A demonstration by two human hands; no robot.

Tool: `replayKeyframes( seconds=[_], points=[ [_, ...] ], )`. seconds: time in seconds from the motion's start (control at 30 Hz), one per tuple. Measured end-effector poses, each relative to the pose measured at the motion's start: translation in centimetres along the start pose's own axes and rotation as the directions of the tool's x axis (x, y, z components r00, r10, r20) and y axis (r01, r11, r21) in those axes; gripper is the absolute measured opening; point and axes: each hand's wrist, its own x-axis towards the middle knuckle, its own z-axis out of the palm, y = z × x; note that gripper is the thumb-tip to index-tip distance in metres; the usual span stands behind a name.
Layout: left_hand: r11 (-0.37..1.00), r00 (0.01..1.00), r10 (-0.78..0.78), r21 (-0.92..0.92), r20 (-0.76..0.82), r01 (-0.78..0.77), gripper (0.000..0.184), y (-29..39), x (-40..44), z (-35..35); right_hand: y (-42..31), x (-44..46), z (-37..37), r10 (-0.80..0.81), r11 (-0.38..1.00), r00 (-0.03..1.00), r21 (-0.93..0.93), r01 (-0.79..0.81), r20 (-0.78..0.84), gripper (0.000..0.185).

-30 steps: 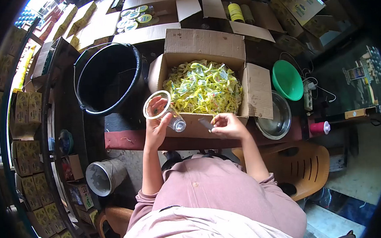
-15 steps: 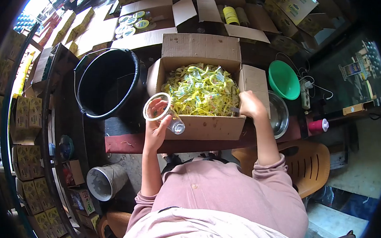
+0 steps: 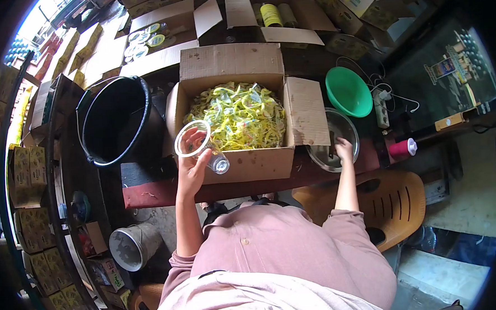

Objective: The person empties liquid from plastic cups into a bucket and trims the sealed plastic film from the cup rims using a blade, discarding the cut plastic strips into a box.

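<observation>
My left hand (image 3: 191, 168) is wrapped around a clear plastic cup (image 3: 219, 161), tilted with its wide rim towards me. The cup is in front of the near left corner of an open cardboard box (image 3: 248, 163). Tangled yellow and clear plastic strips (image 3: 237, 116) fill that box. At the right, my right hand (image 3: 344, 149) is closed over the near side of a metal bowl (image 3: 319, 158). A narrow dark tool (image 3: 332, 144), perhaps a knife, shows at its fingertips; its exact kind is unclear.
A black bucket (image 3: 145, 112) stands left of the box, a green basin (image 3: 343, 91) to the right. Beyond are open cartons, one with lidded cups (image 3: 141, 44). A power strip (image 3: 381, 114) and a pink spool (image 3: 402, 148) are at the right. A chair (image 3: 396, 200) stands below.
My right hand has moved right, from the box's near right corner to the metal bowl, with the narrow tool. My left hand still holds the cup. The whole view has shifted slightly.
</observation>
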Motion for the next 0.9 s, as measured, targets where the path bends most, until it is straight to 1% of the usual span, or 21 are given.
replayKeyframes(
  seconds=[0.03,0.1,0.13,0.17,0.2,0.23,0.3,0.33,0.37,0.43,0.5,0.53,0.57,0.6,0.63,0.67,0.77,0.8,0.9],
  points=[
    [1.000,1.000,0.001,0.008,0.005,-0.001,0.051,-0.1,0.0,0.4,0.2,0.7,0.3,-0.013,0.999,0.999,-0.052,0.015,0.035,0.040],
    [1.000,1.000,0.002,0.025,0.011,-0.002,0.051,-0.3,-0.3,1.2,-0.3,1.3,0.4,-0.037,0.964,0.995,-0.261,0.059,0.089,0.041],
    [0.996,0.999,0.021,0.084,0.026,-0.023,0.051,-0.5,-0.5,1.5,2.5,3.8,1.1,-0.035,0.988,0.996,-0.144,0.047,0.084,0.044],
    [0.998,1.000,0.011,0.057,0.008,-0.011,0.051,-0.6,-0.7,2.1,3.6,5.1,1.6,0.033,0.999,0.995,0.001,-0.033,0.097,0.042],
    [1.000,1.000,0.000,0.029,-0.009,0.000,0.051,-0.6,-0.9,2.7,3.9,5.7,1.8,0.104,0.992,0.986,0.052,-0.112,0.134,0.039],
    [1.000,1.000,-0.009,0.001,-0.027,0.009,0.051,-0.7,-1.1,3.4,4.1,6.4,2.0,0.170,0.977,0.970,0.100,-0.189,0.174,0.037],
    [1.000,0.998,0.000,0.012,-0.061,0.000,0.051,-0.9,-1.6,4.5,4.6,7.0,2.8,0.319,0.884,0.932,0.300,-0.358,0.173,0.032],
    [1.000,0.997,0.001,0.013,-0.081,0.001,0.052,-1.1,-1.9,5.0,2.0,5.5,1.8,0.333,0.834,0.862,0.307,-0.459,0.382,0.036],
    [1.000,0.995,0.001,0.015,-0.101,0.000,0.052,-1.3,-2.3,5.5,3.4,6.4,2.3,0.268,0.806,0.876,0.404,-0.432,0.401,0.030],
    [1.000,0.993,0.019,0.016,-0.118,-0.017,0.052,-1.5,-3.0,6.5,2.6,6.8,2.3,0.346,0.878,0.859,0.192,-0.438,0.378,0.032],
    [1.000,0.990,0.023,-0.006,-0.137,-0.024,0.051,-1.9,-3.6,7.0,1.3,6.6,1.7,0.297,0.953,0.905,-0.033,-0.301,0.306,0.034],
    [0.999,0.990,0.034,0.005,-0.134,-0.034,0.051,-2.1,-3.8,7.1,0.2,6.2,1.3,0.263,0.962,0.925,-0.146,-0.230,0.275,0.035],
    [0.999,0.990,0.034,0.005,-0.137,-0.034,0.051,-2.0,-3.9,7.3,-0.8,5.5,0.9,0.042,0.941,0.973,-0.336,0.038,0.226,0.035],
    [0.999,0.990,0.035,0.005,-0.140,-0.035,0.051,-1.9,-4.0,7.5,-1.9,4.6,0.5,-0.191,0.811,0.956,-0.514,0.280,0.221,0.035],
    [0.999,0.989,0.035,0.006,-0.142,-0.035,0.051,-1.8,-4.1,7.6,-3.1,3.6,0.0,-0.405,0.586,0.876,-0.661,0.469,0.262,0.036],
    [0.998,0.988,0.050,0.031,-0.144,-0.046,0.050,-1.8,-4.1,7.7,-4.7,2.3,-0.4,-0.420,0.582,0.870,-0.659,0.477,0.259,0.034],
    [0.998,0.987,0.054,0.030,-0.149,-0.050,0.050,-1.5,-3.6,8.3,-7.8,0.2,-1.5,-0.343,0.709,0.927,-0.606,0.360,0.149,0.033],
    [0.999,0.987,0.050,0.016,-0.154,-0.048,0.050,-1.6,-3.4,8.5,-7.3,0.2,-1.7,-0.396,0.694,0.915,-0.627,0.353,0.076,0.036],
    [0.998,0.990,0.054,0.025,-0.130,-0.051,0.050,-1.5,-2.9,8.8,-5.8,0.0,-1.7,-0.372,0.810,0.928,-0.492,0.320,-0.010,0.037]
  ],
)
